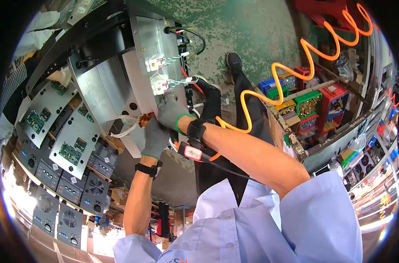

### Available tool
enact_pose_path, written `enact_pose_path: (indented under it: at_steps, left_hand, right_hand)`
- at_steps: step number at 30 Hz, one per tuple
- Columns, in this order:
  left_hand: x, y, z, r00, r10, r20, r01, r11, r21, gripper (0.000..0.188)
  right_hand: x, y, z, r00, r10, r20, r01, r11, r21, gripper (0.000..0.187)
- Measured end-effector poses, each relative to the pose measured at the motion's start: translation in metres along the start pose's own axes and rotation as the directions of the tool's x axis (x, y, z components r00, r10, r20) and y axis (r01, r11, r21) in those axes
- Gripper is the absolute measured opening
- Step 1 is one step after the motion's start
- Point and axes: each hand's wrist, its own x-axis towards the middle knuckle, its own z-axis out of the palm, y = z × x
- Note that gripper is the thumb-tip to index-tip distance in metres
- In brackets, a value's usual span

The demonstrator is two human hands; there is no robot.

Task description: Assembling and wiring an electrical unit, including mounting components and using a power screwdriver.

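Observation:
A metal chassis point(147, 33) with a black housing stands tilted in front of me. On its side panel sit two white blocks, an upper one point(155, 62) and a lower one point(159, 83), with thin twisted wires and connectors. My right hand point(172, 113), in a grey glove with a green cuff, is closed just below the lower block, its fingertips partly hidden. Beside it, my left hand point(155, 138), gloved alike, is closed next to a copper winding point(145, 119) at the panel's lower end. What the fingers hold is hidden. White cables point(125, 128) emerge near the winding.
An orange coiled hose point(276, 70) crosses on the right, near bins of small hardware point(308, 104). Left are plates with circuit boards point(72, 151) and several grey units with fans point(70, 221). A black device with a white label point(193, 152) hangs below my right wrist. Another person's gloved hand point(63, 76) is far left.

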Motion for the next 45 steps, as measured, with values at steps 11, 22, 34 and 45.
enact_pose_path:
  at_steps: [11, 22, 34, 45]
  left_hand:
    - [-0.003, -0.021, -0.003, 0.992, 0.070, 0.105, -0.087, 0.982, 0.167, 0.022]
    - [-0.006, -0.046, 0.008, 0.994, -0.092, 0.059, 0.086, 0.992, 0.094, 0.013]
    - [-0.009, -0.038, -0.001, 0.965, -0.192, 0.177, 0.157, 0.969, 0.192, 0.008]
    - [0.004, 0.014, -0.005, 0.970, -0.232, 0.069, 0.198, 0.925, 0.324, 0.040]
  right_hand:
    - [0.023, 0.004, 0.006, 0.553, 0.442, 0.706, -0.419, -0.585, 0.694, 0.021]
    - [0.010, 0.003, -0.020, 0.675, 0.572, 0.465, -0.435, -0.199, 0.878, 0.026]
    - [0.008, 0.006, -0.020, 0.683, 0.392, 0.616, -0.462, -0.421, 0.780, 0.026]
    - [-0.055, 0.010, -0.018, 0.814, 0.444, 0.376, -0.371, -0.102, 0.923, 0.053]
